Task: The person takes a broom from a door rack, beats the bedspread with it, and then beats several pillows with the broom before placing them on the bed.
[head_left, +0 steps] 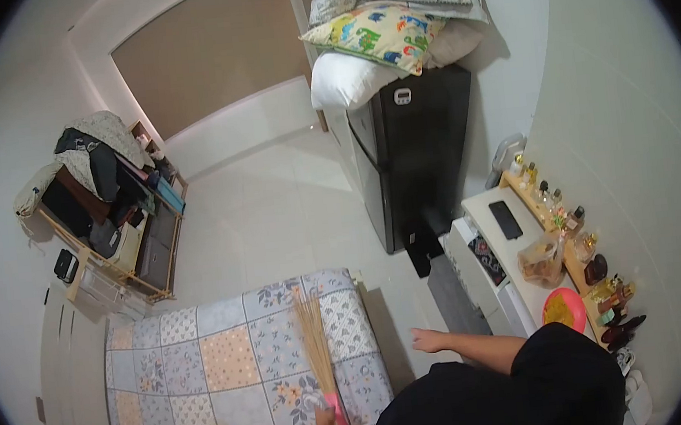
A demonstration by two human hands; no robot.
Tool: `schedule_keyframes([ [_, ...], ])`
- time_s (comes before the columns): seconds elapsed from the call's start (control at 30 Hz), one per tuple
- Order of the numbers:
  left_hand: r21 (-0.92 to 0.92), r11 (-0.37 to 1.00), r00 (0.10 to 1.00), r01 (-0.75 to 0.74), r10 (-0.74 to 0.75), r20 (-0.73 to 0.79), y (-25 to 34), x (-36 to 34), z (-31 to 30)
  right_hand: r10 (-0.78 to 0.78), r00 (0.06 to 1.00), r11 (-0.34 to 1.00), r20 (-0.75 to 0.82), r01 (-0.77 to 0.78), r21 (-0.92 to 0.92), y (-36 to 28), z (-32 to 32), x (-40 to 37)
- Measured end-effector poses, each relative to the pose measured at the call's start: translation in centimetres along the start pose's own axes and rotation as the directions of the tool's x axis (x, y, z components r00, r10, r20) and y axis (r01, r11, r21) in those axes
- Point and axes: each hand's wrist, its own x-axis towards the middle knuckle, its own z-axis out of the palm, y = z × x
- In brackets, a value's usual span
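Observation:
My left hand [325,417] is closed round the pink handle of a stick broom [315,342], low over the right part of the bed [227,358]. The broom's thin straw-coloured sticks point away from me across the patchwork sheet. To the right of the bed, my right hand [426,339] is held out over the floor with nothing in it. Its index finger is stretched out, and the other fingers look partly curled.
A black fridge [424,147] with pillows [373,37] on top stands ahead. At the right, a white dresser [479,207] holds a phone [506,219], bottles and a pink bowl [583,316]. A clothes rack [117,275] stands at the left.

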Motion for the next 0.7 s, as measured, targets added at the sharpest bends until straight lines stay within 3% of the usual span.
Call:
schedule_keyframes([
  [0.03,0.235,0.882,0.909,0.408,-0.415,-0.022,-2.2,-0.4,0.6,0.162,0.987,0.986,0.010,-0.162,0.028,0.2,-3.1,-1.7],
  [0.07,0.183,0.893,0.903,0.411,-0.426,0.052,0.4,-2.3,0.1,0.229,0.973,0.966,-0.012,-0.226,0.122,0.3,-6.1,-3.1],
  [0.1,0.318,0.916,0.947,0.244,-0.296,0.125,0.4,-3.1,0.4,0.292,0.956,0.934,-0.025,-0.279,0.222,0.5,-9.0,-4.2],
  [0.17,0.335,0.893,0.902,0.302,-0.381,0.203,2.1,-3.2,1.9,0.224,0.956,0.947,-0.189,-0.168,0.274,2.0,-15.5,-5.2],
  [0.23,0.354,0.874,0.862,0.333,-0.434,0.262,4.3,-1.6,3.8,0.251,0.898,0.927,-0.362,-0.116,0.356,-0.8,-24.2,-6.6],
  [0.27,0.366,0.871,0.851,0.328,-0.441,0.286,5.7,-0.3,4.8,0.211,0.808,0.960,-0.550,-0.065,0.271,-0.7,-28.2,-6.7],
  [0.3,0.379,0.869,0.842,0.318,-0.442,0.308,7.2,1.6,5.7,0.059,0.671,0.988,-0.739,0.068,0.140,-1.0,-32.8,-6.9],
  [0.33,0.391,0.867,0.836,0.309,-0.444,0.323,8.6,3.5,6.6,0.105,0.613,0.929,-0.783,0.220,0.297,-3.7,-37.4,-7.8],
  [0.37,0.401,0.867,0.834,0.295,-0.438,0.335,9.9,5.7,7.3,0.046,0.525,0.934,-0.850,0.280,0.224,-7.2,-42.1,-8.9],
  [0.4,0.412,0.865,0.831,0.286,-0.438,0.342,11.5,8.1,8.0,-0.107,0.375,0.978,-0.921,0.209,-0.028,-6.3,-47.9,-8.4],
  [0.47,0.434,0.860,0.832,0.268,-0.434,0.345,14.4,12.7,8.9,-0.193,0.198,0.900,-0.961,0.427,-0.093,-13.7,-56.0,-10.1],
  [0.53,0.452,0.855,0.839,0.254,-0.428,0.337,18.0,18.0,9.3,-0.201,0.039,0.854,-0.979,0.496,-0.156,-19.0,-64.1,-10.2],
  [0.6,0.458,0.853,0.849,0.251,-0.422,0.319,21.4,22.8,9.6,-0.254,-0.090,0.859,-0.963,0.437,-0.268,-24.3,-72.1,-9.7],
  [0.7,0.428,0.872,0.888,0.237,-0.373,0.267,25.7,30.0,9.6,-0.291,-0.193,0.862,-0.937,0.373,-0.344,-30.0,-86.0,-7.2],
])
